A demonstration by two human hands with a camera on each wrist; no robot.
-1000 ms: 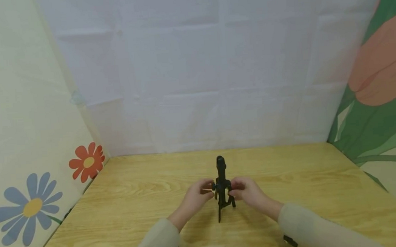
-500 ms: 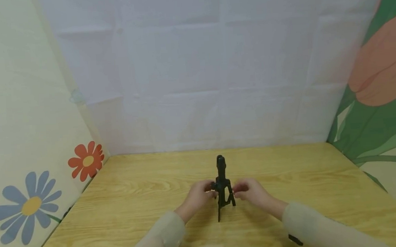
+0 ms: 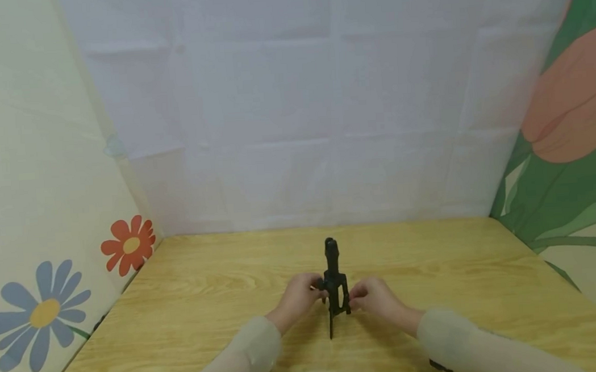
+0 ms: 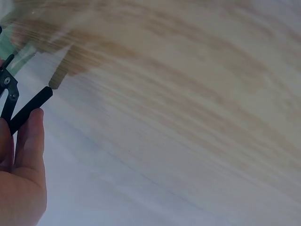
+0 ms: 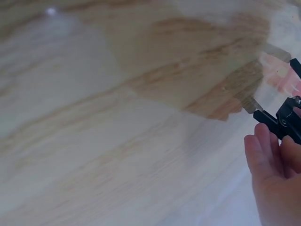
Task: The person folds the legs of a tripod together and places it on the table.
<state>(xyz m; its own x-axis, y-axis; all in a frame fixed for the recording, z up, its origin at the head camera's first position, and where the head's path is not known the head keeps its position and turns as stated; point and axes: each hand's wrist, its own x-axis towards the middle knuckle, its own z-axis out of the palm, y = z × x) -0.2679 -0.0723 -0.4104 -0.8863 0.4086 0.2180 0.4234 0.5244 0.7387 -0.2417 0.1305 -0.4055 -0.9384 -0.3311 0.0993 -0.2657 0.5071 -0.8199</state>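
A small black tripod [image 3: 332, 260] stands upright on the table, its column raised and its legs only slightly spread. At its left side my left hand [image 3: 297, 297] grips it with thumb and fingers. In the left wrist view, one dark leg [image 4: 34, 107] runs between the thumb and fingers of that hand. My right hand [image 3: 379, 299] pinches the lower part of the right leg in the head view. The right wrist view shows the leg's end [image 5: 265, 118] just past the fingertips. Much of the tripod lies outside both wrist views.
The wood-grain table [image 3: 221, 270] has a glossy, reflecting top. A white sheet [image 3: 293, 106] hangs behind it. Flower-printed cloths stand at the left [image 3: 35, 168] and right [image 3: 559, 193] edges. A small dark object [image 3: 440, 366] shows under the right sleeve.
My right hand draws back a little from the tripod, then comes in lower at the right leg. That leg sits slightly closer to the column. My left hand stays at the left side.
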